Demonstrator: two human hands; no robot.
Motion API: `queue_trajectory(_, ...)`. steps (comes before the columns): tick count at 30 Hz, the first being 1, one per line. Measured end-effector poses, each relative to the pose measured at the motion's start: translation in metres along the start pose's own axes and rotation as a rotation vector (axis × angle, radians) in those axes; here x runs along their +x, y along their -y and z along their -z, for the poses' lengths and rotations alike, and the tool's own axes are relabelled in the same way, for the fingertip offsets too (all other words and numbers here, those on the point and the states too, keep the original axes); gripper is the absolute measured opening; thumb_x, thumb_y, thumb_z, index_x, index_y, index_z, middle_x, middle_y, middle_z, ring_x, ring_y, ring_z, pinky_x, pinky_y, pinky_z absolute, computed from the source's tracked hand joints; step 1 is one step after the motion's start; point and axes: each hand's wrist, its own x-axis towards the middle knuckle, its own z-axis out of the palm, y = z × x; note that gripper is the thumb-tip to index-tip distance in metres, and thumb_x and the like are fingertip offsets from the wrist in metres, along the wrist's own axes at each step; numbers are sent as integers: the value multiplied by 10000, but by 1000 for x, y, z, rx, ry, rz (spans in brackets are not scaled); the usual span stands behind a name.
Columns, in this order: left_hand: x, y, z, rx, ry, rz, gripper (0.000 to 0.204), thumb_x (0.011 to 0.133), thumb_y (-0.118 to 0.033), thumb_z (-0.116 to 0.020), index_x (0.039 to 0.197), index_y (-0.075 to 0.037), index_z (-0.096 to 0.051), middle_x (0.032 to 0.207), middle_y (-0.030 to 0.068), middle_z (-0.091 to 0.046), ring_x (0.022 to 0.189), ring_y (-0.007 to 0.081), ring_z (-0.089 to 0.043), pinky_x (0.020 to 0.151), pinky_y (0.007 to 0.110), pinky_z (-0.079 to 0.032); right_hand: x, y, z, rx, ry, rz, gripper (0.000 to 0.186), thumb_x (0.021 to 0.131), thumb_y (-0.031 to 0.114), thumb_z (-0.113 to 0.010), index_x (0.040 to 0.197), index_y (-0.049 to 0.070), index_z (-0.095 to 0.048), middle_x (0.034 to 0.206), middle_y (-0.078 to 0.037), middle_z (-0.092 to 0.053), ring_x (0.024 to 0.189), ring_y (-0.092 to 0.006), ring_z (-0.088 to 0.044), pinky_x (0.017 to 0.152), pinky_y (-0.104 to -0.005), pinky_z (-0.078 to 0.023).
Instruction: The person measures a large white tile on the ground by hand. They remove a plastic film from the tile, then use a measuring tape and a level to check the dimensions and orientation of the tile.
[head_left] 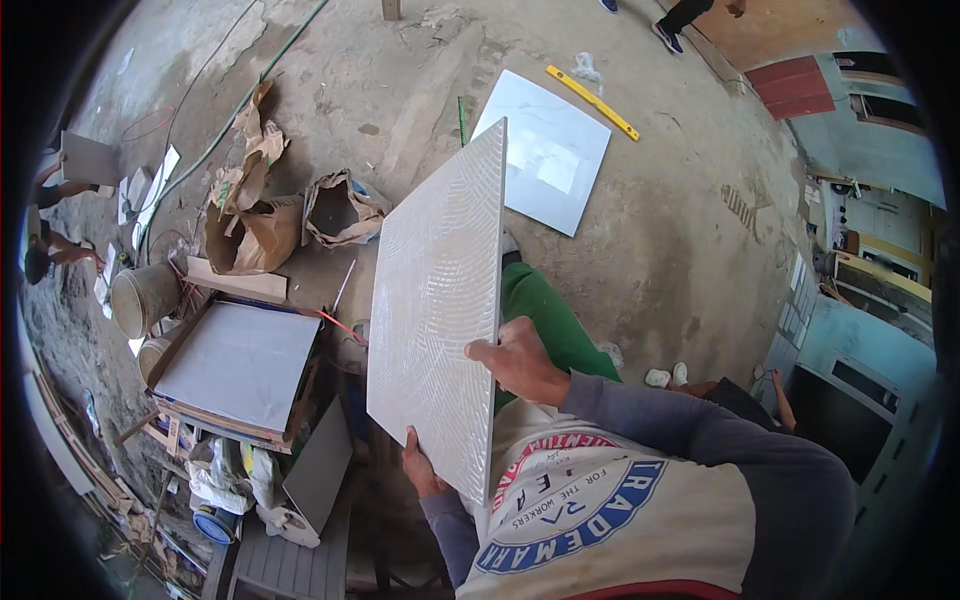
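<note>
I hold a large tile upright and tilted in front of my body. Its visible face is pale beige-grey and covered with curved, comb-like ridges. My right hand grips its right edge, thumb on the ridged face. Lower down, my left hand holds the bottom left edge, its other fingers hidden behind the tile. Beyond it, a glossy white tile lies on the concrete floor, partly covered by the held one. A yellow spirit level rests beside that tile's far edge.
At left, a pale tile lies on a raised stack, with a bucket behind. Torn brown paper bags stand nearby, and a green hose crosses the floor. Other people appear at far left, top right and right.
</note>
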Motion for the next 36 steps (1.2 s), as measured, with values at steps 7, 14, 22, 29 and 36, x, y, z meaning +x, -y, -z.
queue_trajectory(7,-64,60,-174,109,-246,-78,518,1050,-252,-671,1365,151,-588,1261,210,-727,1010,302,-754,905,429,-601,-2,34,175,232,11,-148,296,926,198,-731,961,-94,-757,767,-77,-724,535,-77,-576,413,-252,-413)
queue_trajectory(14,-57,100,-217,156,-166,-122,490,1043,-213,-664,1358,155,-594,1247,214,-731,1005,302,-753,910,425,-600,-17,30,251,277,-85,-209,241,916,190,-734,934,-50,-759,788,-70,-722,559,-90,-594,420,-259,-413)
queue_trajectory(22,-68,62,-244,246,-98,-109,441,1042,-164,-643,1348,151,-608,1255,219,-729,1025,313,-756,932,429,-599,-35,15,243,414,-263,-201,206,890,178,-764,865,-23,-727,756,-53,-691,535,-102,-574,426,-271,-405)
queue_trajectory(29,-45,20,-168,398,-67,-193,425,1048,-139,-626,1359,150,-601,1269,228,-725,1027,323,-757,932,445,-601,-66,4,160,486,-339,-91,188,883,162,-760,856,-20,-723,743,-60,-687,514,-104,-565,422,-272,-402)
queue_trajectory(36,-31,-21,-92,433,-15,-184,449,1032,-119,-629,1384,156,-584,1288,233,-717,1056,338,-750,950,454,-590,-101,-28,75,557,-420,-84,188,868,154,-765,855,-29,-723,727,-76,-690,483,-116,-565,410,-270,-395)
